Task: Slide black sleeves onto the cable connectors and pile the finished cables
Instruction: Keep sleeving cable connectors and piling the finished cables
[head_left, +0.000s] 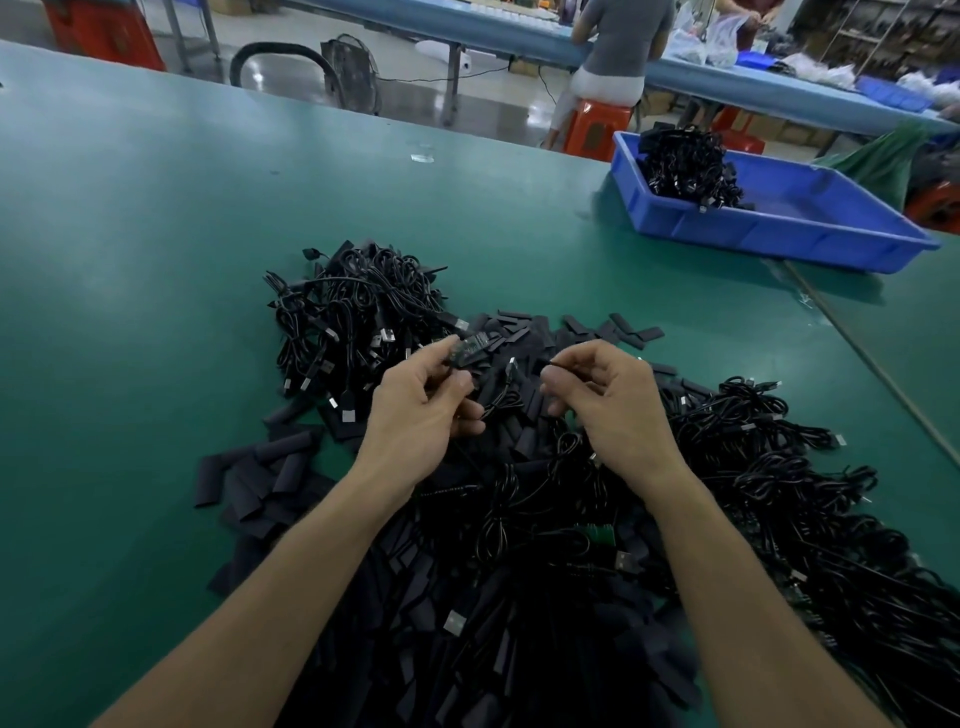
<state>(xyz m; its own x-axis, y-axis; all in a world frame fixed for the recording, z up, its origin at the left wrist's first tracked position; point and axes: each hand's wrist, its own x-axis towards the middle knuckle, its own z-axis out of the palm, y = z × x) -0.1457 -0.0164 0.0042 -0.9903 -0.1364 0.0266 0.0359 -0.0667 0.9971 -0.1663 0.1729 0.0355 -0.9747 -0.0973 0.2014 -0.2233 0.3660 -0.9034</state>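
Observation:
My left hand (422, 410) pinches a small connector board (470, 349) that sticks out past my fingertips. My right hand (602, 402) pinches the thin black cable (501, 400) that hangs in a loop between both hands. A heap of flat black sleeves (524, 332) lies on the green table just beyond and under my hands. A pile of coiled black cables (353, 317) with USB plugs sits at the far left. More black cables (769, 467) spread out to my right and below my forearms.
A blue plastic bin (810, 228) holding a bundle of black cables (685, 163) stands at the far right of the green table (156, 260). More sleeves (260, 478) lie loose at the left. A person sits on a red stool (597, 124) at another bench behind.

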